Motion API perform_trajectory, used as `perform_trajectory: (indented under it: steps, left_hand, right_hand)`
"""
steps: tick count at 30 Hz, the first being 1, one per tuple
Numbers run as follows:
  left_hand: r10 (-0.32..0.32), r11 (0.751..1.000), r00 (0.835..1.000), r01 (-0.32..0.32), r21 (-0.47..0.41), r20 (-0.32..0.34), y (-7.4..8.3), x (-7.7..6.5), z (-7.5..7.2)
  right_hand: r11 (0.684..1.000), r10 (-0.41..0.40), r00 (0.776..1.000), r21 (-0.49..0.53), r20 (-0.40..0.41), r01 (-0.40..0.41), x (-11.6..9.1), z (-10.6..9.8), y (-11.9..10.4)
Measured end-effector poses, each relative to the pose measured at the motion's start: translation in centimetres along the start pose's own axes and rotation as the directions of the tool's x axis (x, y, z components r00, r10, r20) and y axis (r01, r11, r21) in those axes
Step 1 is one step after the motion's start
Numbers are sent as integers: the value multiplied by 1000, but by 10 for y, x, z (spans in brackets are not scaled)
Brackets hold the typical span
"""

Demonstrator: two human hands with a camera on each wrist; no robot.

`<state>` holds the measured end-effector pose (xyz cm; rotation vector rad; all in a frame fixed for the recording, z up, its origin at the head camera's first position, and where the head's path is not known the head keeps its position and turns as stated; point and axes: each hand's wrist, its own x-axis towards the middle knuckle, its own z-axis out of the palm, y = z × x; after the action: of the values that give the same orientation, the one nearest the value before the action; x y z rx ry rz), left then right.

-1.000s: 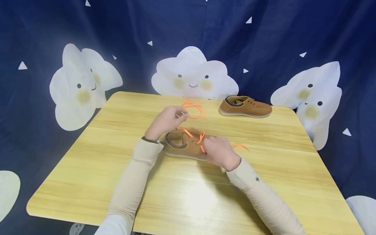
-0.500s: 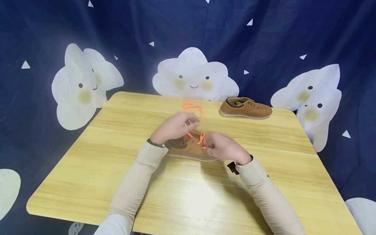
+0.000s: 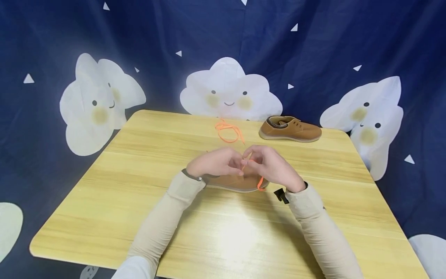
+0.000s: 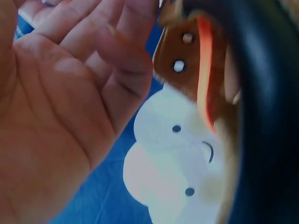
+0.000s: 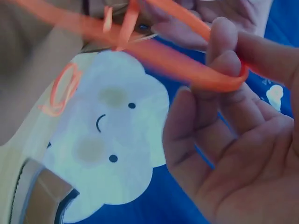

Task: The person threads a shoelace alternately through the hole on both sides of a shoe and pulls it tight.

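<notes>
A brown shoe with an orange lace through it lies on its sole, partly covered by both hands. My right hand pinches the lace above the shoe; in the right wrist view the orange lace loops around its fingertips. My left hand hovers over the shoe opening, its loosely bent fingers beside the right fingertips. In the left wrist view, no lace shows between the left thumb and fingers. Eyelets and a strip of lace appear beyond that hand.
A second orange lace lies coiled behind the hands on the wooden table. At the back right edge stands another brown shoe without a lace. A blue curtain with white clouds hangs behind the table.
The left hand has moved right, from the shoe's heel to the right fingertips. The right hand has risen from the shoe's side, and the lace now hangs below it.
</notes>
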<state>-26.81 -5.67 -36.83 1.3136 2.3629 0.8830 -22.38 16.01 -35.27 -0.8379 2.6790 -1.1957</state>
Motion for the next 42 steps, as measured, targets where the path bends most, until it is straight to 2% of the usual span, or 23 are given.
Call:
perform_trajectory:
  steps: [8, 12, 16, 19, 21, 24, 28, 30, 32, 36, 39, 42]
  left_hand:
    - [1, 1000, 1000, -2, -12, -27, -3, 2, 3]
    - [10, 996, 1000, -10, -89, -4, -5, 3, 4]
    - [-37, 979, 999, 32, -199, -20, -3, 2, 2]
    - [-81, 953, 996, 67, -294, -35, 0, 1, 0]
    - [-98, 932, 995, 80, -352, -33, 2, 0, 0]
    - [-108, 906, 994, 83, -415, -35, 3, 1, 0]
    - [-130, 860, 989, 80, -504, -64, 3, 2, 1]
    - [-150, 833, 985, 80, -548, -84, 3, 2, 1]
    - [-172, 806, 981, 85, -586, -93, 3, 2, 1]
    - [-222, 743, 969, 93, -663, -113, 4, 2, 0]
    - [-244, 718, 960, 83, -691, -139, 5, 3, 1]
    - [-246, 715, 956, 70, -695, -158, 6, 4, 1]
  right_hand:
    - [996, -20, 998, -94, -59, 14, 4, 0, 3]
    - [992, -22, 998, -128, -53, 15, 7, -1, 7]
    - [984, -19, 999, -179, -45, 11, 9, -4, 14]
    - [964, -20, 996, -265, -88, -4, 10, -5, 19]
    - [951, -31, 988, -309, -151, -17, 10, -6, 21]
    - [955, -69, 966, -298, -249, -8, 9, -8, 20]
    - [963, -146, 930, -263, -336, 56, 4, -11, 12]
    - [960, -177, 921, -269, -347, 83, 0, -12, 6]
    - [949, -194, 921, -304, -337, 88, -3, -12, -1]
    - [907, -213, 936, -412, -280, 83, -8, -9, -11]
    - [869, -230, 937, -489, -263, 76, -8, -4, -14]
    - [842, -253, 923, -536, -289, 63, -6, 1, -13]
